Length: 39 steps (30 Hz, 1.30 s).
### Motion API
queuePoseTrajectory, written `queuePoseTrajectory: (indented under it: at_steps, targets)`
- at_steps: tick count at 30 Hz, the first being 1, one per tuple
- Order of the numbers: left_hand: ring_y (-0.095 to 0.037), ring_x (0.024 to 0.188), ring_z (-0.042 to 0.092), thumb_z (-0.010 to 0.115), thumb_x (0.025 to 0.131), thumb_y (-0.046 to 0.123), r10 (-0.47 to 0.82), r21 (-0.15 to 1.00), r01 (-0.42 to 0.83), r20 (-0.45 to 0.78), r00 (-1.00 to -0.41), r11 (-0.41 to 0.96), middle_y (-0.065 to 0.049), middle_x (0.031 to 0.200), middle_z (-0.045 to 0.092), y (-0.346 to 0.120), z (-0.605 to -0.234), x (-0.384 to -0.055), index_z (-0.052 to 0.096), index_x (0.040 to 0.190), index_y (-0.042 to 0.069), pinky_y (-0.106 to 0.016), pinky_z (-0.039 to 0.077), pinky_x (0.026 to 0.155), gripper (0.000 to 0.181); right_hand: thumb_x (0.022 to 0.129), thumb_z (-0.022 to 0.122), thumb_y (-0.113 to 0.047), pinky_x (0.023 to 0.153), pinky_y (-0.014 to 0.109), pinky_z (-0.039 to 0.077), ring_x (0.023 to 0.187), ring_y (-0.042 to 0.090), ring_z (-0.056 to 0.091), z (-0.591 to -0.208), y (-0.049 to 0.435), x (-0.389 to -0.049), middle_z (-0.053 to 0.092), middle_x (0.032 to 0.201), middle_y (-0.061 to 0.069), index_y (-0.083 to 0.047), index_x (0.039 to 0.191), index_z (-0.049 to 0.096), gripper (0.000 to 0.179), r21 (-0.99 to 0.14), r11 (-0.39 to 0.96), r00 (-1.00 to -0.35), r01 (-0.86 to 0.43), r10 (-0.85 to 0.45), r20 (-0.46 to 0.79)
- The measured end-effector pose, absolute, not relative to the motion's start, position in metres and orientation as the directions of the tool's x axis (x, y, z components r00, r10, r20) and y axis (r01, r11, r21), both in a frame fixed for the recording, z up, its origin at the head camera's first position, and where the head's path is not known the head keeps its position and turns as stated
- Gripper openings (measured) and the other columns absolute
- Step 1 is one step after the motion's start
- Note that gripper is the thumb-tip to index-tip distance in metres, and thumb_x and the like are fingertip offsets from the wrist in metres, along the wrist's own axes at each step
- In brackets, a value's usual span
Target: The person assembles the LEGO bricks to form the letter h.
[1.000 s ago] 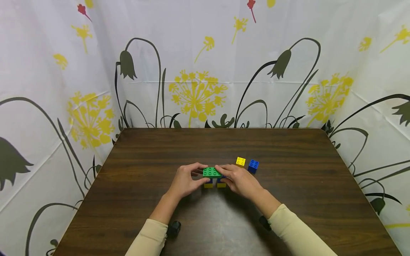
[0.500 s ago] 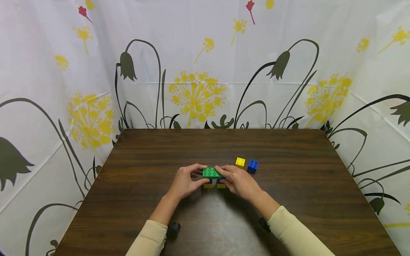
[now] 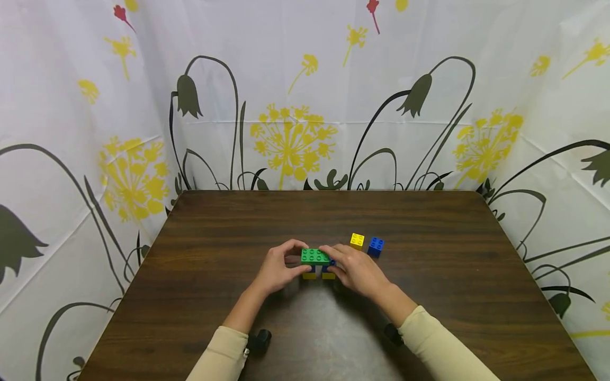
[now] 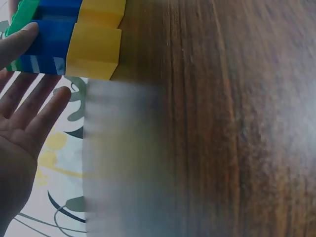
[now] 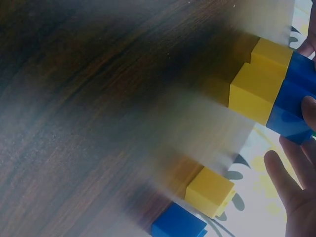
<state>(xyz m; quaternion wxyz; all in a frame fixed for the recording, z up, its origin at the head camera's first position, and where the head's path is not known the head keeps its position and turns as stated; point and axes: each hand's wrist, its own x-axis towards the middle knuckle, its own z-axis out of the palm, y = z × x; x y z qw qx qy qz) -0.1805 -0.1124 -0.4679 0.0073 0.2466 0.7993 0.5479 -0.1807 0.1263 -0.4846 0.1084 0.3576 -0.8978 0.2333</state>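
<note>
The green brick [image 3: 312,257] looks like hard moulded plastic, its studded top lightly shiny. The blue bricks [image 4: 52,44] beneath it seem to be the same plastic, smooth and glossy, with pale streaks of reflection on one face. The yellow bricks [image 4: 94,49] have smooth sides with a softer, satin look. A loose yellow brick [image 3: 357,241] and a loose blue brick [image 3: 375,246] also appear plastic. The tabletop [image 3: 238,222] shows brown wood grain under a smooth, semi-gloss finish that mirrors light hazily. The printed curtain [image 3: 286,32] looks like thin, creased cloth; the cream sleeves [image 3: 221,346] are soft, matt fabric.
</note>
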Motion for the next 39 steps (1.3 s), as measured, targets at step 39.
queuePoseTrajectory:
  at_steps: [39]
  targets:
    - [-0.021, 0.095, 0.069, 0.082, 0.080, 0.010, 0.365, 0.939, 0.288, 0.205, -0.908, 0.189, -0.008, 0.111, 0.069, -0.117, -0.510, -0.198, 0.069, 0.115, 0.010, -0.030, 0.057, 0.080, 0.037, 0.088, 0.075, -0.015, 0.114, 0.053, 0.026, 0.117, 0.030, 0.058, -0.518, 0.180, -0.226, 0.062, 0.127, 0.010, -0.005, 0.134, 0.060, 0.050, -0.298, 0.812, -0.859, -0.502, -0.429, 0.278]
